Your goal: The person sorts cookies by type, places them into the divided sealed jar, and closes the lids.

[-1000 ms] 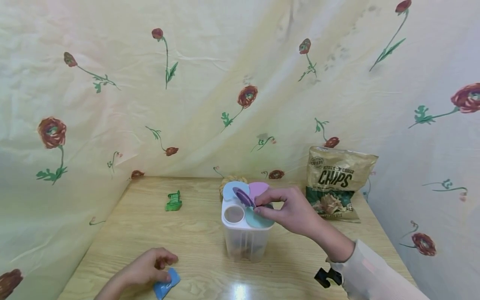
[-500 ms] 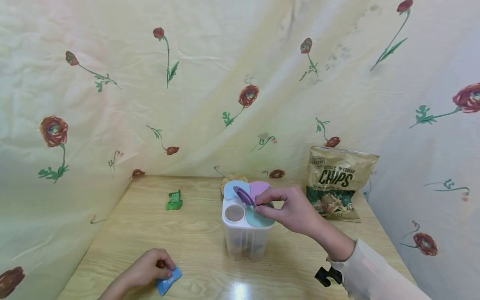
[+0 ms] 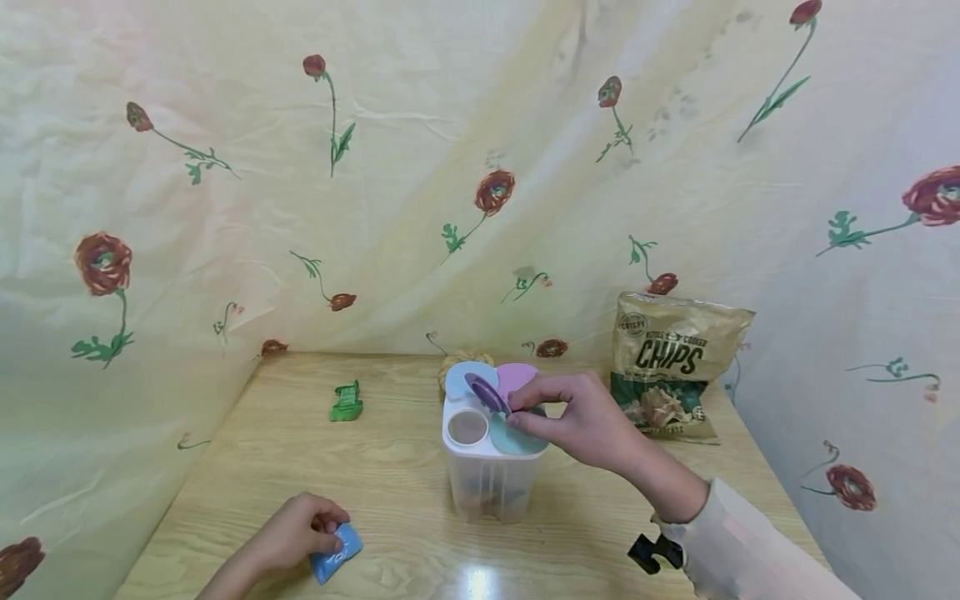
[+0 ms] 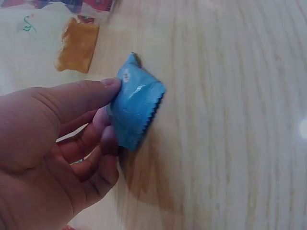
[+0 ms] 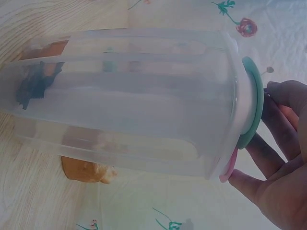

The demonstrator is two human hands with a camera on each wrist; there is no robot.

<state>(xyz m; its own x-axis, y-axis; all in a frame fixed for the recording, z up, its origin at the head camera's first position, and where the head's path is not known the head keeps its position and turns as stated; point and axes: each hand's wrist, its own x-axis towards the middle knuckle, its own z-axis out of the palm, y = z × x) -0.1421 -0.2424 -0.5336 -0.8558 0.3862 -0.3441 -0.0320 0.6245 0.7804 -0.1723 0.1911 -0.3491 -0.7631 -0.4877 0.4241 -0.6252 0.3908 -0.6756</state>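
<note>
Between the thumb and fingers of my left hand [image 3: 296, 533] is a small blue wrapped packet [image 4: 136, 103] with a zigzag edge, close over the table in the head view. My right hand [image 3: 581, 417] pinches the edge of a purple round lid [image 3: 486, 392], which stands tilted up above a clear plastic container [image 3: 491, 487]. At the container's front left, a round opening [image 3: 468, 427] is uncovered. Blue [image 3: 470, 380], pink-purple [image 3: 517, 379] and green [image 5: 254, 103] lids lie flat over the other sections. Dark teal and brown pieces [image 5: 38, 84] show through the wall near the bottom.
A green wrapped packet [image 3: 347, 402] lies at the back left of the wooden table [image 3: 390, 475]. To the right, a gold and green chips bag [image 3: 675, 367] stands against the flowered cloth. A tan woven item [image 3: 467, 358] sits partly hidden behind the container.
My left fingers have closed on the blue packet and drawn it slightly up the head view. The right hand and purple lid have stayed in place.
</note>
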